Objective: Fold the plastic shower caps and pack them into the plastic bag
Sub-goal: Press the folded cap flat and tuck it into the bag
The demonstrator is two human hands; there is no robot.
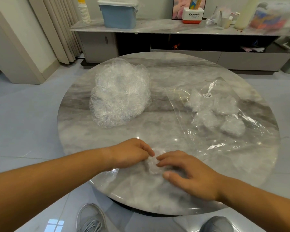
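A round marble table is seen from above. At its 6 o'clock edge, a small crumpled shower cap is held down between two bare hands. The left hand is curled, and the cap's left side is gripped by its fingertips. The right hand is laid on the cap's right side with fingers nearly straight, gripping nothing. At 10 o'clock, a loose pile of clear caps is heaped. At 3 o'clock, a clear plastic bag is laid flat. Several folded bundles are seen inside it, and a barcode label is stuck near its far end. Beyond the table, at 12 o'clock, a blue lidded bin is set on a low cabinet. Its contents cannot be seen.
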